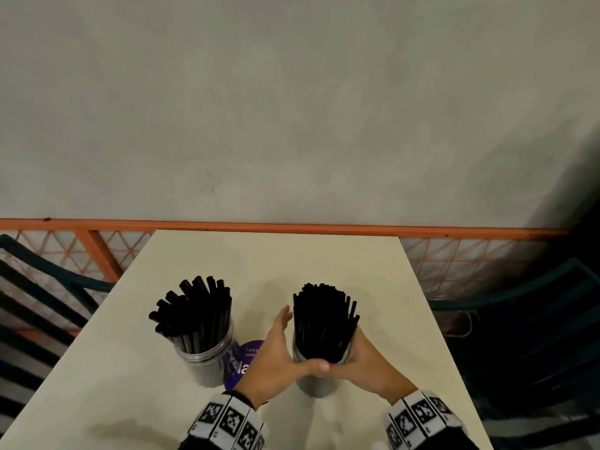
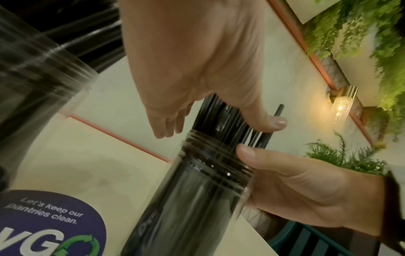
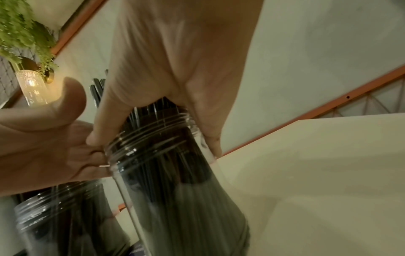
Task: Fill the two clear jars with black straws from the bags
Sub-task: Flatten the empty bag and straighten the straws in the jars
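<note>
Two clear jars stand on the cream table point(image 1: 373, 287). The left jar point(image 1: 207, 365) holds thick black straws point(image 1: 194, 310). The right jar point(image 1: 316, 383) is packed with thin black straws point(image 1: 324, 319). My right hand point(image 1: 365, 355) wraps the right jar's threaded neck, thumb point(image 3: 96, 138) on one side and fingers point(image 3: 213, 145) on the other. My left hand point(image 1: 279, 339) stands beside that bundle with its fingers straight. Its thumb point(image 2: 269, 123) presses on the straws just above the rim. No bag is in view.
A round purple sticker point(image 1: 248, 362) lies flat on the table between the jars. Dark slatted chairs stand left point(image 1: 39, 303) and right point(image 1: 535, 319) of the table. An orange rail point(image 1: 292, 227) runs behind the far edge, under a grey wall.
</note>
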Demonstrator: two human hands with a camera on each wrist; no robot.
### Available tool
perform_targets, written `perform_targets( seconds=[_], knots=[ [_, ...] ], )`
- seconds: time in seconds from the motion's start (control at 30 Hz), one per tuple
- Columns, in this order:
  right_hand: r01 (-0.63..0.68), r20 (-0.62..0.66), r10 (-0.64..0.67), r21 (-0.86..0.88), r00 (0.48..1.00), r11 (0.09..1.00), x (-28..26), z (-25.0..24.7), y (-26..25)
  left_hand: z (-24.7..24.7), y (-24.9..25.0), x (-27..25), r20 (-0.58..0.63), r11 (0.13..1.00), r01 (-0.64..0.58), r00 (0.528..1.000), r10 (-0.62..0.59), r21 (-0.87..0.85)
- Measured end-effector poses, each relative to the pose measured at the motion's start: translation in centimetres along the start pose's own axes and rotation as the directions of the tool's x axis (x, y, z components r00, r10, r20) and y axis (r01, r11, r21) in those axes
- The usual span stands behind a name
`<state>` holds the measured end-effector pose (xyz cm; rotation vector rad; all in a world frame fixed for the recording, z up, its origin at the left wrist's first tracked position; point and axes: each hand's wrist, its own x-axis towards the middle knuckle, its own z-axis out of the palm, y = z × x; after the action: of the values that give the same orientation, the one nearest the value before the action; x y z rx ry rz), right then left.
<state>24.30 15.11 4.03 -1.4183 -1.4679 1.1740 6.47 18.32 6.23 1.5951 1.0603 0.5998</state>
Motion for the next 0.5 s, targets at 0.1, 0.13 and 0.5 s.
perform_targets(
  seconds=[0.1, 0.13, 0.5],
  knots=[
    [-0.005, 0.086, 0.008, -0.028, 0.996, 1.0, 1.1, 0.2, 0.0, 0.3, -0.4, 0.6, 0.026, 0.996, -0.053, 0.998, 0.055, -0.077],
    [-0.016, 0.109, 0.02, -0.042, 0.994, 0.999, 1.4, 0.1, -0.1, 0.4, -0.6, 0.7, 0.014, 0.994, -0.054, 0.998, 0.056, -0.098],
    [0.088, 0.099, -0.075, -0.14, 0.992, 0.986, 3.1, 0.4, -2.8, -0.4, 0.4, 3.2, -0.015, 0.984, -0.121, 0.993, 0.12, -0.13]
  ],
)
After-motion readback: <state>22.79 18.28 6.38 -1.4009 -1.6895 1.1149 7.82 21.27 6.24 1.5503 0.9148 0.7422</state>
